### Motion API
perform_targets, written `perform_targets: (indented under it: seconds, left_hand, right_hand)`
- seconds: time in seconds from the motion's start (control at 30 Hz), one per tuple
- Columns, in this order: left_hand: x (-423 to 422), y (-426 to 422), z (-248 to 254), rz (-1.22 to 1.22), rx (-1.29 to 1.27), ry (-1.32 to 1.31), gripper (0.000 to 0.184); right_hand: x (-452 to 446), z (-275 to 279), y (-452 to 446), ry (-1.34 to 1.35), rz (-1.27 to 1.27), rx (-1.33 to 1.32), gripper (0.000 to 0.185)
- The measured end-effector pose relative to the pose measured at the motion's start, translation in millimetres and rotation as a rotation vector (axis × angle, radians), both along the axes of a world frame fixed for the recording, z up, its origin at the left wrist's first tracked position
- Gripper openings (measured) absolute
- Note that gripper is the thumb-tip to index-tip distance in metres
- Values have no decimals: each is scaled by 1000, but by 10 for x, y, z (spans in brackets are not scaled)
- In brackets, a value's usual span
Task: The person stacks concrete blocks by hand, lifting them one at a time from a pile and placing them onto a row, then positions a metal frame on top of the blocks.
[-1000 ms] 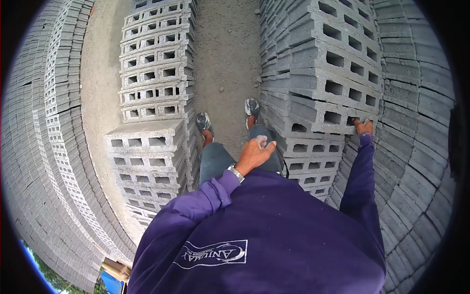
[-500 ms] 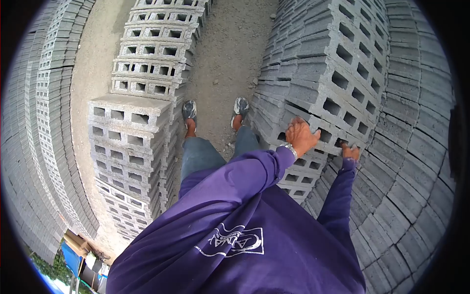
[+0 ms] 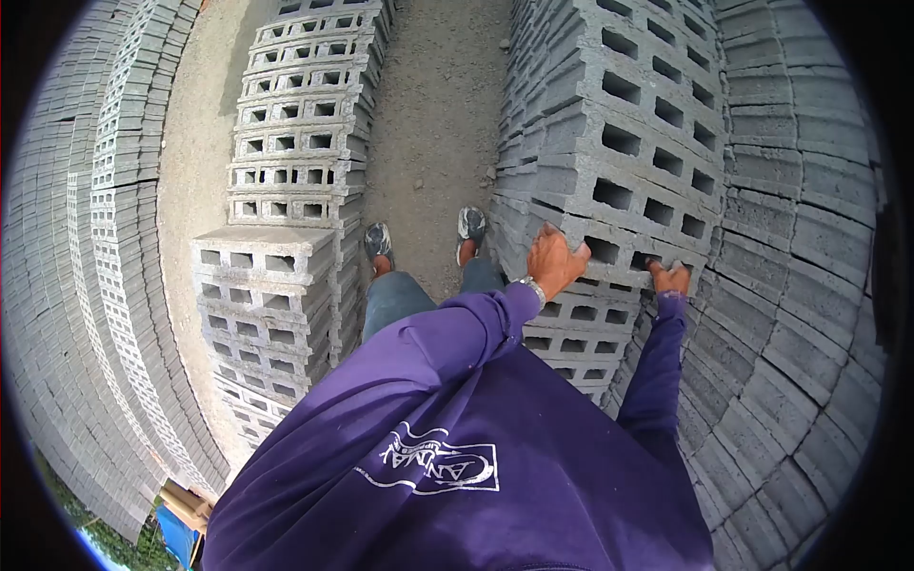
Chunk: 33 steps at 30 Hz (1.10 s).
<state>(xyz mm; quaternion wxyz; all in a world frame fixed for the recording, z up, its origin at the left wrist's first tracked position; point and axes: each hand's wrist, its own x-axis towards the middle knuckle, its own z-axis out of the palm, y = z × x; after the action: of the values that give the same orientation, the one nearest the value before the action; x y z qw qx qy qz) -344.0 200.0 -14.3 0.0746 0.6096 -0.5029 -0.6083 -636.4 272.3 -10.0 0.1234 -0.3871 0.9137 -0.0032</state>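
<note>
Both hands are on a grey hollow concrete block (image 3: pixel 621 255) at the near end of the tall stack to my right. My left hand (image 3: pixel 557 259), with a watch on its wrist, is closed over the block's left end, its thumb at the edge of a hole. At the other end my right hand (image 3: pixel 671 278) grips with fingers hooked at a hole. The block's holes face up toward me, and it lies against the neighbouring blocks. More hollow blocks (image 3: pixel 581 328) sit just below it. The undersides of my fingers are partly hidden.
A second block stack (image 3: pixel 264 295) stands to my left, stepping down farther ahead. My feet (image 3: pixel 471 224) are on a gravelly dirt path (image 3: pixel 428 114) between the stacks. Long block rows (image 3: pixel 129 238) line the far left, and more blocks (image 3: pixel 771 343) are packed at right.
The view has shifted, so the stack and both hands appear farther left. Both hands keep their hold on the same block, with little visible movement of it against the stack.
</note>
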Motion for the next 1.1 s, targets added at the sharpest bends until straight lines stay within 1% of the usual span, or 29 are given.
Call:
perform_targets:
  seconds: [0.03,0.07,0.1,0.13,0.17,0.2,0.23,0.27,0.33,0.37,0.4,0.43,0.47,0.5,0.57,0.6,0.63,0.67,0.7,0.73,0.77,0.8,0.83,0.9,0.97,1.0,1.03,1.07,1.1]
  left_hand:
    - [82,-47,3,-3,-12,10,90]
    - [205,-68,-6,-64,9,89,95]
    - [376,-74,-34,-117,32,160,100]
    - [635,-64,-139,-86,-38,310,100]
    - [967,-81,-166,-55,-41,274,100]
    - [1350,-64,-171,61,-137,294,87]
    - [1759,-42,-171,176,-237,310,73]
    - [2228,-49,-177,297,-260,222,51]
    - [3288,-5,-309,483,-543,-74,36]
    - [3881,15,-357,622,-537,-108,31]
    - [4496,44,-477,702,-683,-253,28]
    - [5178,104,-651,706,-798,-445,29]
    - [5750,128,-610,701,-793,-651,35]
    - [6317,190,-720,629,-785,-930,48]
    - [7021,116,-620,619,-482,-1061,64]
    - [7368,100,-730,620,-465,-1062,64]
    - [7688,62,-856,565,-263,-943,65]
    - [7878,41,-969,504,-66,-818,65]
    - [7928,-21,-977,497,-56,-815,65]
    - [7956,-130,-943,452,39,-750,60]
    - [7953,-249,-909,404,130,-686,55]
    - [8189,-199,-1291,414,80,-657,45]
    - [8178,-250,-1279,399,84,-653,45]
    - [8116,-257,-1165,444,143,-609,42]
    - [8047,-268,-1071,401,79,-656,42]
    - [8239,-165,-1368,397,-5,-746,46]
    - [8109,-205,-1182,326,-61,-823,49]
    - [7982,-219,-978,311,-17,-802,49]
    - [7690,-302,-577,298,26,-784,49]
  right_hand:
    - [31,2,-23,62,56,32,60]
    - [52,39,-19,199,113,159,65]
    - [53,175,-46,224,122,254,66]
    - [58,315,-118,235,147,346,67]
    - [117,442,-155,173,105,200,65]
    - [337,654,-273,117,75,26,57]
    - [440,691,-317,34,18,-171,51]
    - [611,761,-348,-4,66,-228,49]
    - [1186,782,-518,-57,124,-273,48]
    - [1711,809,-599,-299,136,-278,46]
    - [2246,830,-651,-533,141,-276,44]
    - [2781,761,-701,-621,203,-192,42]
    - [3335,653,-761,-704,266,-109,41]
    - [3866,591,-807,-695,400,26,39]
    - [4759,407,-828,-840,721,183,35]
    - [5120,290,-807,-855,856,233,34]
    - [5451,176,-774,-926,907,262,34]
    - [5719,-5,-704,-958,977,243,36]
    - [5965,-95,-690,-915,1042,288,38]
    - [6179,-168,-674,-871,1103,332,40]
    - [6356,-241,-645,-871,1088,337,40]
    - [6507,-310,-618,-861,1090,281,43]
    - [6631,-366,-592,-851,1090,224,45]
    - [6825,-426,-571,-885,996,271,49]
    - [7026,-457,-545,-917,900,265,52]
    - [7091,-514,-492,-834,918,237,56]
    - [7133,-564,-402,-753,929,232,59]
    - [7188,-660,-365,-768,860,282,72]
    - [7186,-684,-346,-768,841,281,72]
